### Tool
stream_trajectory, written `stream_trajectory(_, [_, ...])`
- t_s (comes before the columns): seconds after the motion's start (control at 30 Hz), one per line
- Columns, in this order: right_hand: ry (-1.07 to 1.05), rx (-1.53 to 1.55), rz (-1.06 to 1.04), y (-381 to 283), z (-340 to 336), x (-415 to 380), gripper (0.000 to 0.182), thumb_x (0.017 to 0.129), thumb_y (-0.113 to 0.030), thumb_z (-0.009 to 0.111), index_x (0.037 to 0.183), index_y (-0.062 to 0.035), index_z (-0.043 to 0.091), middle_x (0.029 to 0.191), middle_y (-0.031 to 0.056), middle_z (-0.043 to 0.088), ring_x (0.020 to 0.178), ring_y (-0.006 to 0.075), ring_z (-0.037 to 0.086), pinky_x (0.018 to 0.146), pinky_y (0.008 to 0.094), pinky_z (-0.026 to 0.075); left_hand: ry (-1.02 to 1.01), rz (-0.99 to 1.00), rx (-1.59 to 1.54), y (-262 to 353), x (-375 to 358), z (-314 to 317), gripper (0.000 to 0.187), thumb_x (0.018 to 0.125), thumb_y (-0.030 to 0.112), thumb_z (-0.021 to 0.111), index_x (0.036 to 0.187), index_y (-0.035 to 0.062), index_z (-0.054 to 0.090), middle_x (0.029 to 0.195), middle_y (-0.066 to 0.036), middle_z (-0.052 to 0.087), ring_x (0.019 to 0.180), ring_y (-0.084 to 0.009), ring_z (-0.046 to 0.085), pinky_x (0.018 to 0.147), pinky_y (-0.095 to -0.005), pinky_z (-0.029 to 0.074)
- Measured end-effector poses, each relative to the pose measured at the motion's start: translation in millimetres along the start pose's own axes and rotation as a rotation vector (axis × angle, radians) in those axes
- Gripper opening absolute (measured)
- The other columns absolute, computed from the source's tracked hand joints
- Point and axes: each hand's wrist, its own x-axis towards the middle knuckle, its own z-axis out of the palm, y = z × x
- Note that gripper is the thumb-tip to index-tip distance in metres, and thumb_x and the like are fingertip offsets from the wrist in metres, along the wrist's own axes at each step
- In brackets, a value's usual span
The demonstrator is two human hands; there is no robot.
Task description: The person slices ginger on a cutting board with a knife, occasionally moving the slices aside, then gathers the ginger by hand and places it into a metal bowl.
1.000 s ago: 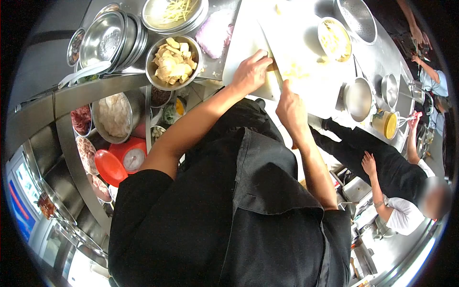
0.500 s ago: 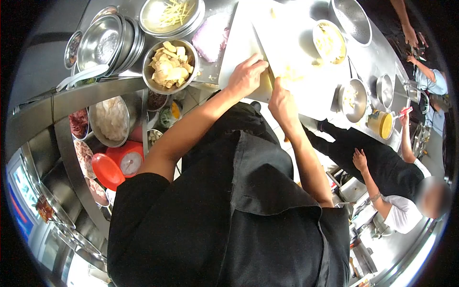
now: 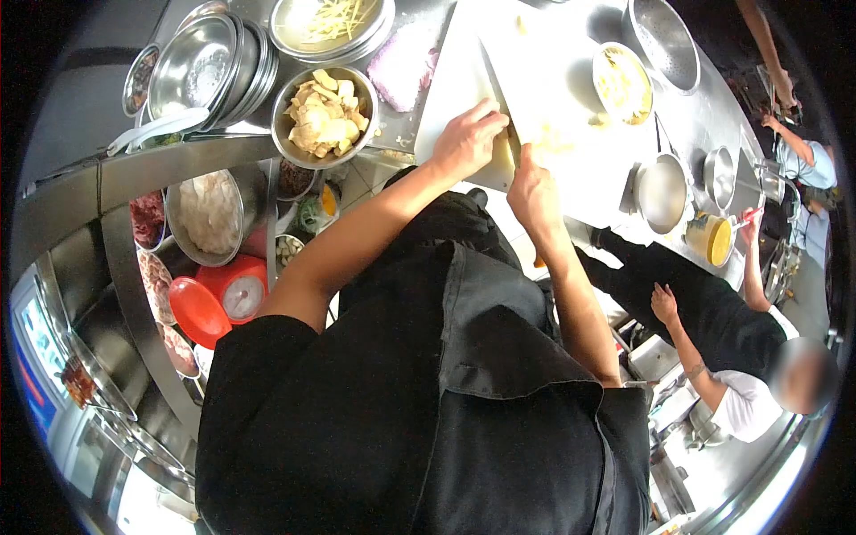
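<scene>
My left hand [image 3: 471, 141] is at the white cutting board [image 3: 448, 94], its fingers bent and pressed down on a pale yellow piece [image 3: 505, 162] beside the knife. The piece looks like peeled ginger, mostly covered by the fingers and blade. My right hand [image 3: 535, 192] is closed around the handle of a knife [image 3: 496, 85], whose blade points away from me along the board. Small pale yellow cut bits [image 3: 555, 138] lie right of the blade, washed out by glare. A metal bowl of peeled yellow chunks [image 3: 321, 116] stands left of my left hand.
At the back left are a bowl of yellow strips [image 3: 334, 20], a purple-white bag [image 3: 403, 69] and stacked metal bowls [image 3: 192, 67]. A bowl of yellow pieces [image 3: 624, 85], a colander [image 3: 662, 45] and a pan [image 3: 662, 192] stand right. A co-worker [image 3: 713, 312] stands at right.
The whole view has shifted slightly to the right. Both hands stay at the knife and the piece. Pale bits seen earlier in the pan at right no longer show.
</scene>
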Motion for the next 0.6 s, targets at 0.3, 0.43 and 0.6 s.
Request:
stream_trajectory(0.3, [-0.045, -0.017, 0.03, 0, 1, -6, 0.032, 0.085, 0.0, 0.05, 0.115, 0.0059, 0.041, 0.069, 0.0312, 0.06, 0.071, 0.0483, 0.062, 0.062, 0.0534, 0.049, 0.025, 0.02, 0.029, 3, 1, 0, 0.016, 0.078, -0.006, 0.055, 0.091, 0.0022, 0.059, 0.092, -0.012, 0.055, 0.079, -0.0338, 0.061, 0.067, -0.0416, 0.052])
stream_trajectory(0.43, [0.004, -0.014, -0.006, -3, -6, -4, 0.036, 0.085, 0.0, 0.05, 0.118, 0.0061, 0.039, 0.068, 0.0305, 0.06, 0.069, 0.0486, 0.062, 0.061, 0.0539, 0.049, 0.02, 0.026, 0.051, 3, 1, 0, 0.015, 0.078, -0.005, 0.056, 0.091, 0.0019, 0.059, 0.092, -0.012, 0.055, 0.079, -0.0332, 0.061, 0.068, -0.0412, 0.052])
stream_trajectory(0.6, [-0.069, -0.011, 0.072, -16, -25, -23, 0.032, 0.084, 0.0, 0.05, 0.115, 0.0055, 0.041, 0.069, 0.0308, 0.06, 0.067, 0.0485, 0.062, 0.061, 0.0536, 0.049, 0.037, 0.025, 0.08, 0, 1, 1, 0.015, 0.078, -0.005, 0.057, 0.092, 0.0022, 0.059, 0.094, -0.011, 0.056, 0.079, -0.0332, 0.062, 0.067, -0.0413, 0.052])
